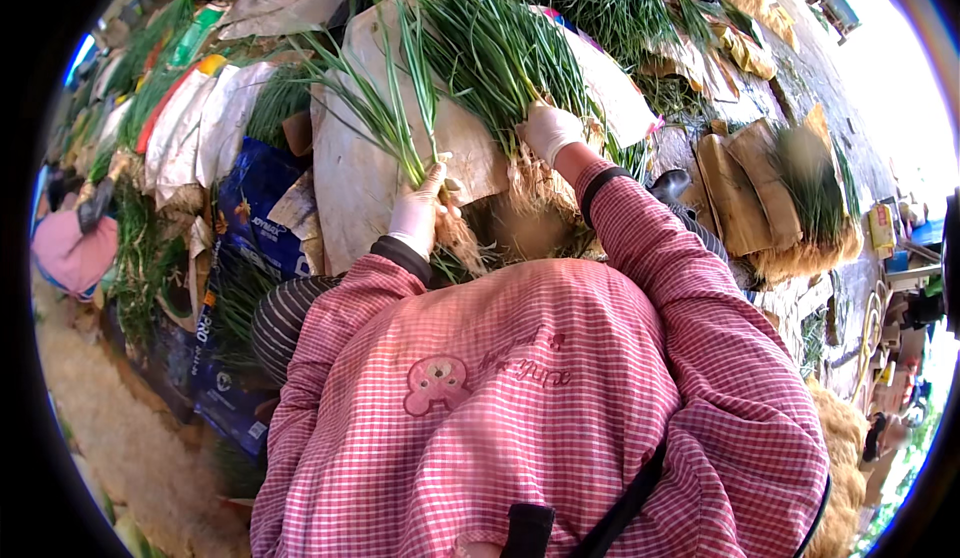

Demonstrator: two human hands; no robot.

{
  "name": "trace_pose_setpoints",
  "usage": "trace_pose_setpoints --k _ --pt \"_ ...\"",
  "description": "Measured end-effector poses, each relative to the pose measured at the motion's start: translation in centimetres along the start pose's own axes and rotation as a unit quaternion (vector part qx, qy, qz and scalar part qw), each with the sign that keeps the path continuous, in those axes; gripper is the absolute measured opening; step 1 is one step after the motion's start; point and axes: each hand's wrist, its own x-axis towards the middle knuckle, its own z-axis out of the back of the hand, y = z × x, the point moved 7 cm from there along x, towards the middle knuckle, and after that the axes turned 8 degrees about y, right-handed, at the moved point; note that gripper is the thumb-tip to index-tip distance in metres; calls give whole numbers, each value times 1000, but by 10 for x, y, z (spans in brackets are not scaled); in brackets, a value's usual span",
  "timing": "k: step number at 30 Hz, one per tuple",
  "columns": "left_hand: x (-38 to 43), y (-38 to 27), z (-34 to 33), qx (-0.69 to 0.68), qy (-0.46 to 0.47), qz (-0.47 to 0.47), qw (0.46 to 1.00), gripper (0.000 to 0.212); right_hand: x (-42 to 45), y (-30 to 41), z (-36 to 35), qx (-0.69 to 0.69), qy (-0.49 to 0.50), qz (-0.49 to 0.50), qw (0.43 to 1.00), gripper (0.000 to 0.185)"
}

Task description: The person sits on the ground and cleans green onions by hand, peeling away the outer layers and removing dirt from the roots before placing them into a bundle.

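My left hand (417, 213), in a pale glove, grips a small bunch of spring onions (406, 154) near the base. Their green leaves fan up and away from me, and the tangled roots (459, 239) hang below my fingers. To the right, my gloved right hand (553, 132) closes around stems at the root end of a larger heap of spring onions (491, 52). Long pale-brown roots (536, 190) spill from the near side of that heap. Beneath both lies a worn, off-white sheet (349, 183). My right fingertips are partly hidden among the stems.
More leafy bundles (600, 10) lie beyond the heap. A covered bundle with brown wrapping (754, 187) rests at right. Blue printed sacks (259, 198) and white sacking (214, 123) are on the left. A person in a pink hat (73, 250) is at far left.
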Motion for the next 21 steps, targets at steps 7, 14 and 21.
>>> trace_pose_setpoints --k 7,14,21 --pt "1 1 20 -120 -51 19 991 28 -49 23 -85 -41 103 258 960 26" --pt "-2 -19 1 -42 -12 -22 999 28 -29 -17 0 11 -48 54 997 17" --pt "0 4 -14 -107 36 80 990 21 -20 9 8 -220 61 51 972 33"
